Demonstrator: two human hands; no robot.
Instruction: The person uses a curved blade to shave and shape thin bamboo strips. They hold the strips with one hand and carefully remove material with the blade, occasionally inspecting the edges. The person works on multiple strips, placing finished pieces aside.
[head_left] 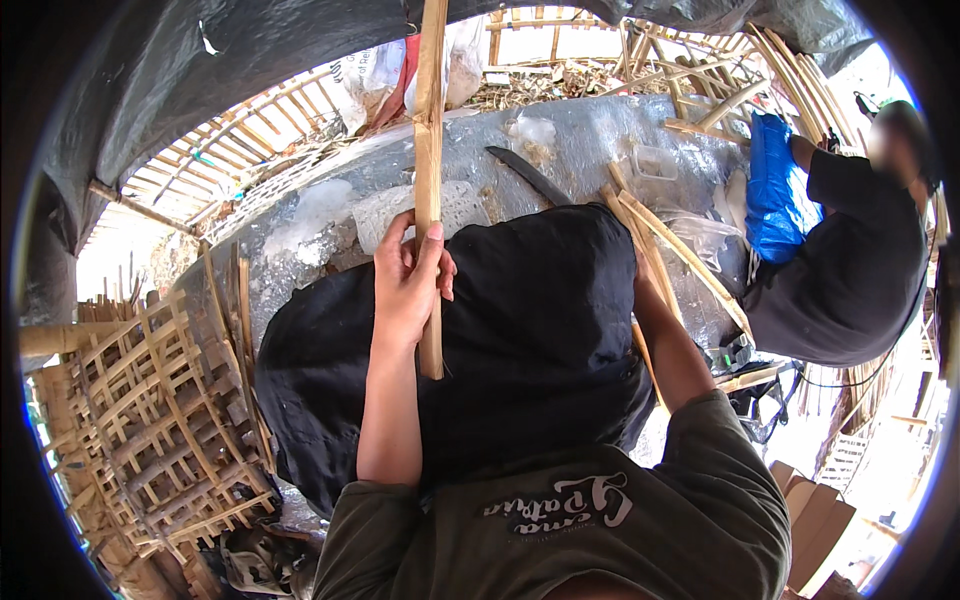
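Note:
My left hand (408, 275) is closed around a long bamboo strip (428, 150), held upright over my lap. The strip's lower end lies against the black cloth (540, 330) covering my legs, and its top runs past the upper edge. My right forearm (677, 345) reaches down past my right knee; the hand is hidden behind the cloth, so its fingers do not show. Split bamboo pieces (690, 262) lie close to that hand. A dark machete-like blade (528, 177) rests on the grey ground sheet (590, 125) beyond my knees.
On the right, a person in dark clothes (850, 250) sits beside a blue plastic bag (775, 190). A woven bamboo lattice (160, 400) stands at the left. A clear plastic container (655, 162) lies beyond my right knee. Bamboo poles (800, 85) lean at the far right.

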